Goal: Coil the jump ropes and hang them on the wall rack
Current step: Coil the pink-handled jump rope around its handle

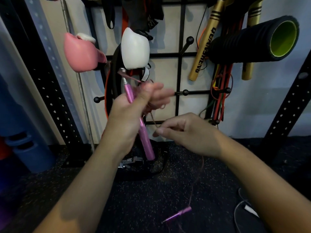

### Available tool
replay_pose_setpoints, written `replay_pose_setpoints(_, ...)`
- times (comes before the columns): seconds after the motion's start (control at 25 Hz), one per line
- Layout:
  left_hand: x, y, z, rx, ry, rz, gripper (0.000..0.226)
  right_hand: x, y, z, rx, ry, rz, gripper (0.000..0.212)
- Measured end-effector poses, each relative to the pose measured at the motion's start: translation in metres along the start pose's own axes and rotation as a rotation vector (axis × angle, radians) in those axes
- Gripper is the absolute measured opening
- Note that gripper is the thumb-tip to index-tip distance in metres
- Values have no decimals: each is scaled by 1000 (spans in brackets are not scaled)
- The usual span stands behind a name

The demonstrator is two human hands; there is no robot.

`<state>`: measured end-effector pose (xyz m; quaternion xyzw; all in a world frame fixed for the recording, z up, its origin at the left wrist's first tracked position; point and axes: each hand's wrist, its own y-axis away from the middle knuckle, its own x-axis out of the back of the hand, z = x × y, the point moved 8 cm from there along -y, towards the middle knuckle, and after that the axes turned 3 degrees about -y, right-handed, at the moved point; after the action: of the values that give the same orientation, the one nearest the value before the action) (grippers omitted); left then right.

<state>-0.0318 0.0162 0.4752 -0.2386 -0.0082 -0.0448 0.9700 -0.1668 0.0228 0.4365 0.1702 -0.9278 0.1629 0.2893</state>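
My left hand [133, 111] grips a pink jump-rope handle [146, 142] held upright, with a few loops of its thin reddish cord gathered around the fingers. My right hand [190, 133] pinches the cord [154, 121] just below those loops. From there the cord trails down to the second pink handle [179, 214], which lies on the dark floor. The black wall rack [180, 71] with ball-tipped pegs [185, 92] stands right behind my hands.
On the rack hang a pink boxing glove [82, 54], a white glove [134, 49], gold sticks [204, 46], a black foam roller [255, 41] and coloured bands [220, 98]. Black perforated uprights [50, 91] flank it. A white cord [242, 209] and a metal clip [129, 163] lie on the floor.
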Motion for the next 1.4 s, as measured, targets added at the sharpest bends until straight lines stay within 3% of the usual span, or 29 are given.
replay_pose_setpoints(0.08,-5,2,-11,-80,-730,-61,29,-2,4,-9,49,139,-92,18)
replay_pose_setpoints(0.12,-11,5,-18,-98,-906,-126,33,2,5,-13,57,205,-95,14)
replay_pose_setpoints(0.16,-15,7,-24,-90,-917,-182,41,12,7,-14,47,237,-57,11)
replay_pose_setpoints(0.32,-25,12,-26,44,-587,-343,62,60,16,-23,43,204,228,34)
replay_pose_setpoints(0.48,-32,17,-12,107,-158,-452,40,72,22,-38,181,91,203,15)
replay_pose_setpoints(0.64,-33,18,-13,129,-26,-443,38,80,19,-30,220,-18,431,31)
replay_pose_setpoints(0.88,-35,20,-10,149,310,-354,36,72,13,-15,142,-125,318,7)
replay_pose_setpoints(0.96,-36,19,-9,136,393,-348,36,69,14,-12,102,-171,359,12)
replay_pose_setpoints(1.12,-33,15,-4,127,492,-317,39,71,17,-10,76,-74,446,44)
replay_pose_setpoints(1.28,-31,16,10,119,581,-242,38,54,9,-6,57,-124,247,31)
replay_pose_setpoints(1.4,-27,16,20,92,669,-158,33,49,8,-10,81,-144,203,28)
